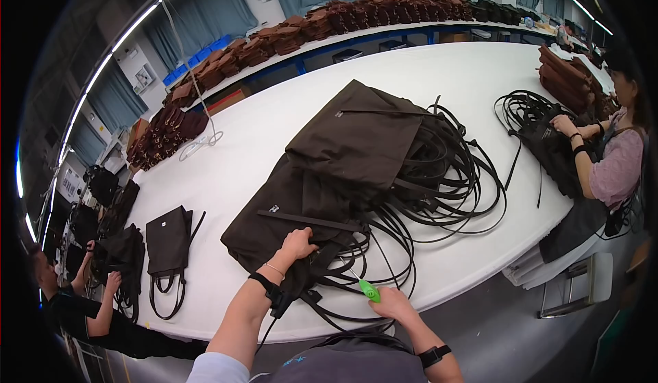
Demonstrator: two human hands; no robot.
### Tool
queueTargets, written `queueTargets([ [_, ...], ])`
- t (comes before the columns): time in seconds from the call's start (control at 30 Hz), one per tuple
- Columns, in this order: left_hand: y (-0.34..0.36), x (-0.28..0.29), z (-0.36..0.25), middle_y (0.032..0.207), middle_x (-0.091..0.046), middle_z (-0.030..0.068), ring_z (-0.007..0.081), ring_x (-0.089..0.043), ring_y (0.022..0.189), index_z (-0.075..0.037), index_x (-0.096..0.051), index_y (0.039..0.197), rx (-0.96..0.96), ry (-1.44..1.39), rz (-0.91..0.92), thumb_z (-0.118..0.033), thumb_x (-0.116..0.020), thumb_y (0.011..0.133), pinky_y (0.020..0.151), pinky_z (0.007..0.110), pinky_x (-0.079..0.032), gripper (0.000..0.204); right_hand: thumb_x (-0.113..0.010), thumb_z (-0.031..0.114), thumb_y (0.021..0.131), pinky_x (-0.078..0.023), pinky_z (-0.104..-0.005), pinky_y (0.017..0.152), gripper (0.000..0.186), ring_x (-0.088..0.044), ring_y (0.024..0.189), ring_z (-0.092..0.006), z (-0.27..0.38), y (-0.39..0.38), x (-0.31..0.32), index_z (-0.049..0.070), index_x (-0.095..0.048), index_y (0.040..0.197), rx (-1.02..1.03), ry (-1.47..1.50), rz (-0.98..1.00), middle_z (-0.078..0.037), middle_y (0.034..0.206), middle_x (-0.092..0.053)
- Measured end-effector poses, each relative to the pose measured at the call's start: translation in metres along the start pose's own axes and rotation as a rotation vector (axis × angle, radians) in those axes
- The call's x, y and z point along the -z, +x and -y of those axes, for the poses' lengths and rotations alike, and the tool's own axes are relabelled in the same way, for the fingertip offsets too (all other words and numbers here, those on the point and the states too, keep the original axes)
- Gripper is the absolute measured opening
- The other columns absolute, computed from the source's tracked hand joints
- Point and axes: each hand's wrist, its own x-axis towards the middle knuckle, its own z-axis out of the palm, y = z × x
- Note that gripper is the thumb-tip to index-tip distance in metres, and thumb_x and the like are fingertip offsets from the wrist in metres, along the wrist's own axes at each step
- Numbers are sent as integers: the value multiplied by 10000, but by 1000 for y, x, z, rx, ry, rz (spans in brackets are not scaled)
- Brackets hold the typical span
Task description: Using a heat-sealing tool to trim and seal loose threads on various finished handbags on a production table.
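Observation:
A dark brown fabric bag [274, 201] lies near me on the white table, its long straps looped to the right. My left hand [298, 244] is closed at its near edge, by the strap ends; exactly what part the fingers pinch is partly hidden. In my right hand [392, 303] is a green-handled tool [369, 290] with a thin metal shaft, pointing up and left toward the straps [404, 246] beside my left hand. The shaft's tip is hard to make out among them. Behind this bag, more brown bags [356, 133] are stacked, straps trailing right.
A small dark bag [168, 239] lies apart on the white table [226, 133] at left. One person [75, 307] handles dark bags at left, another [610, 150] at right near a stool [582, 283]. Reddish-brown piles [356, 16] line the far bench. A white cable [179, 47] hangs at left.

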Motion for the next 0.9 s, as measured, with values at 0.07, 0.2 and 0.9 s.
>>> queueTargets([
  [0.07, 2, 3, 2, 959, -642, 176, 350, -607, 926, -41, -591, 983, 10, -76, 25, -325, -756, 661, 819, 419, -482, 460, -592, 311, 753, -468, -440, 817, 342, -596, 916, -384, -2, 0, 0, 32, -625, 949, -2, 0, -1, -220, 919, -638],
  [0.2, 3, 5, 7, 958, -648, 157, 338, -608, 929, -50, -600, 970, 21, -158, 22, -312, -759, 652, 816, 408, -482, 442, -594, 310, 748, -468, -444, 817, 347, -592, 922, -390, -3, 1, 0, 25, -628, 942, 11, 7, -5, -230, 921, -634],
  [0.9, -95, 15, -1, 806, -616, 249, 440, -600, 808, -13, -481, 948, 118, -180, -106, -123, -604, 711, 730, 502, -488, 289, -618, 359, 746, -473, -404, 719, 396, -618, 776, -370, 19, -31, -7, -9, -614, 893, 183, 21, 158, -200, 752, -638],
])
